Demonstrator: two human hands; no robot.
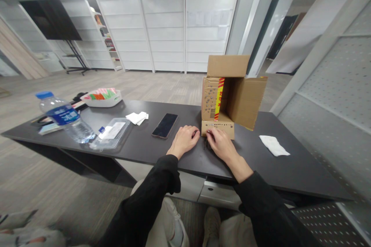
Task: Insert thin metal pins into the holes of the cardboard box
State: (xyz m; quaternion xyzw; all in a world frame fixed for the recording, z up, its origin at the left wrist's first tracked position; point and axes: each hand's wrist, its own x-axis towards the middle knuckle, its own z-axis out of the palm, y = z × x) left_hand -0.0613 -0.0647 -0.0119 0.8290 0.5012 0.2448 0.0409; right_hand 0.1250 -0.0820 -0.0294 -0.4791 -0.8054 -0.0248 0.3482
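An open cardboard box (213, 102) stands on the dark table (142, 152), its opening and flaps facing me and rightward. Small metallic dots cover its left panel, and the low front flap (217, 126) has a row of dark holes or heads. Just left of that flap, my left hand (185, 139) rests on the tabletop with its fingers curled closed; whatever lies inside is hidden. My right hand (222, 144) is pinched at the flap's lower edge, over several thin dark screws (206, 145). Its fingertips seem to grip one, though they are partly covered.
Left of my hands lie a phone (165, 126), folded tissue (137, 118) and a clear plastic case (111, 135). A water bottle (66, 117) leans beside a white tray (102, 98) with colourful contents. Another tissue (274, 146) lies at right, near a perforated panel (333, 77).
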